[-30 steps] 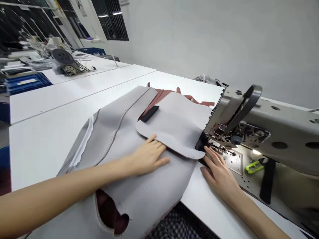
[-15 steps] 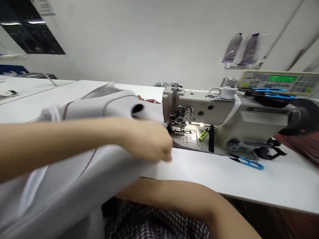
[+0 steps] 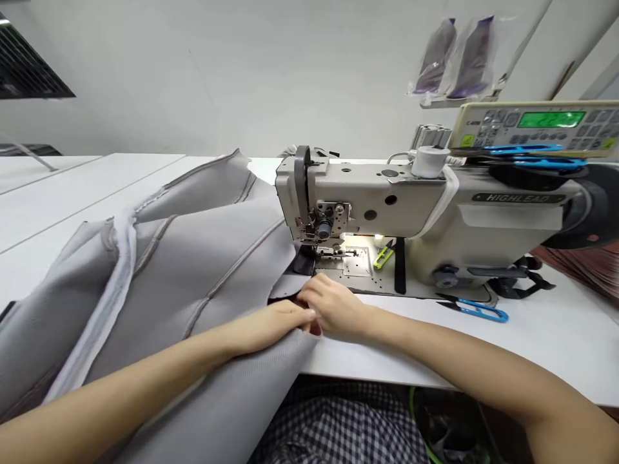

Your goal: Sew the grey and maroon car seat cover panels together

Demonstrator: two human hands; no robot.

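A large grey fabric cover (image 3: 227, 248) with stitched seams spreads over the left of the table and hangs over its front edge. My left hand (image 3: 278, 325) is closed on the cover's edge, thumb on top, where a bit of reddish underside shows. Touching it, my right hand (image 3: 331, 306) pinches the same edge with bent fingers; the fingertips are partly hidden in the fold. Both hands are just in front of the sewing machine (image 3: 358, 200), left of its lit needle plate (image 3: 356, 263). A white strip (image 3: 123, 258) runs along the cover.
Yellow thread snips (image 3: 384, 254) lie on the machine bed. Blue thread snips (image 3: 478, 310) rest on the white table (image 3: 387, 341), and more blue-handled tools (image 3: 527, 156) sit on the machine. A white thread spool (image 3: 429, 161) stands beside the control panel (image 3: 532, 125). Reddish material (image 3: 580, 270) is stacked at right.
My right hand has come up from below the table edge to the cover's edge. My left hand has moved slightly down to meet it, and the cover lies more spread out.
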